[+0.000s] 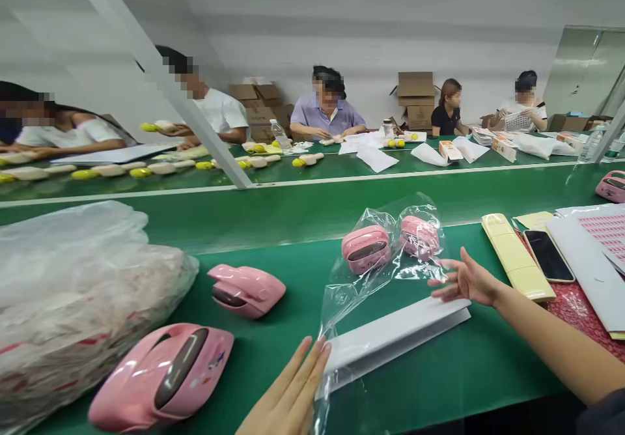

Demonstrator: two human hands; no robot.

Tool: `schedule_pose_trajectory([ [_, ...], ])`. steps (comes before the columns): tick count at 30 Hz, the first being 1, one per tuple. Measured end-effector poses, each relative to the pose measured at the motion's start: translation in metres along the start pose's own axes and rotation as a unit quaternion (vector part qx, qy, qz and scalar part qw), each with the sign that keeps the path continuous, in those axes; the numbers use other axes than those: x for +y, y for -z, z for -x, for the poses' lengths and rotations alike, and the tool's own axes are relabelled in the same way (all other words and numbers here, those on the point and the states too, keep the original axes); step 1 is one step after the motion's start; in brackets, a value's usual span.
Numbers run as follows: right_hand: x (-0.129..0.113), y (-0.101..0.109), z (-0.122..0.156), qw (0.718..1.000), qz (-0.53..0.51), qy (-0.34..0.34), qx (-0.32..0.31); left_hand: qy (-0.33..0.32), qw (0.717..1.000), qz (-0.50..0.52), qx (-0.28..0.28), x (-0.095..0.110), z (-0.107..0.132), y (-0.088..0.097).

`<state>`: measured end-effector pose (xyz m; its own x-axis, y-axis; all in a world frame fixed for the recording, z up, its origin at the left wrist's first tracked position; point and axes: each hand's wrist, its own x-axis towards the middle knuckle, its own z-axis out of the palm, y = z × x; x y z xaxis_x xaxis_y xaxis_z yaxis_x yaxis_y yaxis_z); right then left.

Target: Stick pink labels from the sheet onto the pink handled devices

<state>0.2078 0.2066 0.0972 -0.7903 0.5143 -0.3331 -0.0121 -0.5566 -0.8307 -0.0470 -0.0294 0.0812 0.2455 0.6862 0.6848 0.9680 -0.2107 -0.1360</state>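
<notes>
My left hand [290, 392] is stretched out flat, its fingertips touching a clear plastic bag [336, 298] at the left end of a folded white paper strip [390, 340]. My right hand [466, 280] is open with fingers apart, over the strip's far right end beside the bags. A pink plastic housing [367, 249] and another pink housing [420, 237] show through clear film beyond the strip. To the left, a pink housing with a dark window [247, 290] and a larger-looking pink housing [163, 376] lie unwrapped on the green table [283, 357].
A bulging translucent sack [92, 305] fills the left side. On the right are a yellow folded packet [517, 259], a phone [549, 254] and white sheets [586, 272]. Several people work across a raised green bench [293, 200], behind a slanted white post [166, 77].
</notes>
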Motion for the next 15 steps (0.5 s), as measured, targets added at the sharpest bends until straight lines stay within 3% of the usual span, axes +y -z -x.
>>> schedule_pose_trajectory([
  [3,0.016,0.003,0.01,0.997,0.074,-0.009,-0.019,0.088,0.992,0.085,0.003,0.007,0.011,-0.009],
  [5,0.023,0.004,0.01,0.991,0.133,0.016,0.003,0.234,0.952,0.196,-0.008,0.015,0.015,-0.015],
  [6,0.024,0.004,0.008,0.987,0.156,0.036,0.02,0.329,0.91,0.253,-0.006,0.019,0.014,-0.017],
  [8,0.024,0.001,0.003,0.98,0.175,0.078,0.046,0.507,0.783,0.36,0.024,0.024,0.006,-0.019],
  [10,0.018,-0.004,0.0,0.976,0.174,0.122,0.051,0.613,0.653,0.441,0.062,0.026,-0.01,-0.017],
  [11,0.014,-0.008,0.0,0.973,0.17,0.147,0.05,0.636,0.607,0.47,0.076,0.026,-0.019,-0.014],
  [13,0.005,-0.016,0.005,0.964,0.16,0.207,0.052,0.65,0.555,0.506,0.112,0.024,-0.034,-0.004],
  [15,-0.002,-0.023,0.019,0.946,0.155,0.276,0.062,0.644,0.526,0.531,0.162,0.023,-0.04,0.009],
])
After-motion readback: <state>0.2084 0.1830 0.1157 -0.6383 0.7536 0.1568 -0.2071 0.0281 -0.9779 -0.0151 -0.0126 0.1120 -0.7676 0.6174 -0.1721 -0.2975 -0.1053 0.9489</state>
